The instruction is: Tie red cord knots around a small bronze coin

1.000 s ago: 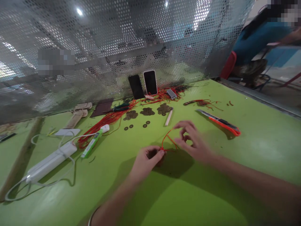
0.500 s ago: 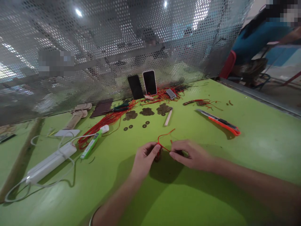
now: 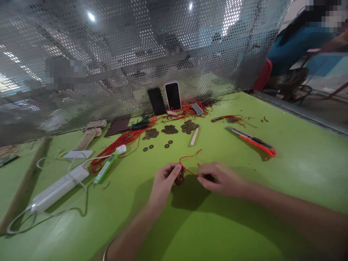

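Observation:
My left hand (image 3: 168,179) pinches a small bundle of coins (image 3: 179,178) bound with red cord, thumb on top and fingers curled beneath. From that bundle a red cord (image 3: 190,156) rises in a loose free end. A second stretch runs across to my right hand (image 3: 217,177), whose thumb and forefinger are closed on it. Both hands hover over the green table, their shadows below. Beyond them lie several loose holed coins (image 3: 168,144) and coin piles (image 3: 170,129). A pale stick with a dark tip (image 3: 194,136) leans by the right pile.
An orange utility knife (image 3: 252,140) lies right with its blade out. At left are a white power strip (image 3: 59,188), a green-white packet (image 3: 106,167) and red cords (image 3: 116,146). Two phones (image 3: 173,96) stand against a perforated metal screen (image 3: 122,61). A person in blue (image 3: 301,43) sits beyond.
My left hand has shifted slightly left with the coin bundle, and the gap between the hands is a little wider. The cord between them is still held.

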Demonstrator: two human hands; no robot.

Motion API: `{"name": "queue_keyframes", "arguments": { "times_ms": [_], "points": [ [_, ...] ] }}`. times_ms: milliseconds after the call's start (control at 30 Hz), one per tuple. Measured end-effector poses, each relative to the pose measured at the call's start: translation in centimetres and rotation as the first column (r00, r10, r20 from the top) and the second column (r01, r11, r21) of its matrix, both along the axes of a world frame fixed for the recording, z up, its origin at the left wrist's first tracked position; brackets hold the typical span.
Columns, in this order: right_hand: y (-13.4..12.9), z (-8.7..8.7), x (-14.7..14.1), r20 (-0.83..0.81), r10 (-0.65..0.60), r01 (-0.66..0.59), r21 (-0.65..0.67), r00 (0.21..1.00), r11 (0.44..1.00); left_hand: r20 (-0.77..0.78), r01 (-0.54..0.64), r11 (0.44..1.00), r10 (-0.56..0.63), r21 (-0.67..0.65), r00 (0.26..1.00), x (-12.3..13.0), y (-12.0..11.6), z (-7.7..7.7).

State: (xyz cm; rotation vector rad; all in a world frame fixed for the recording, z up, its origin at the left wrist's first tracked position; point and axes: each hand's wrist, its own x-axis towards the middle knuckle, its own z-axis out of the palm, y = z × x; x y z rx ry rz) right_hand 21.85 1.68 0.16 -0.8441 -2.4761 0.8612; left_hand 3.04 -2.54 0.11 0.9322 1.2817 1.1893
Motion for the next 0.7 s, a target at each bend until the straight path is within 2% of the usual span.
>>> {"name": "queue_keyframes", "arguments": {
  "times_ms": [300, 500, 700],
  "points": [
    [-0.01, 0.02, 0.03, -0.008, 0.013, -0.013, 0.017, 1.0, 1.0, -0.042, -0.025, 1.0, 0.025, -0.011, 0.999, 0.12, 0.09, 0.08],
    [-0.04, -0.03, -0.05, 0.025, -0.001, 0.002, -0.019, 1.0, 1.0, -0.058, 0.03, 1.0, -0.029, 0.011, 0.998, -0.09, 0.04, 0.15],
    [-0.09, -0.39, -0.1, 0.023, 0.033, -0.033, -0.015, 0.999, 0.999, -0.09, 0.013, 1.0, -0.013, 0.003, 0.996, 0.29, -0.09, 0.45]
  ]
}}
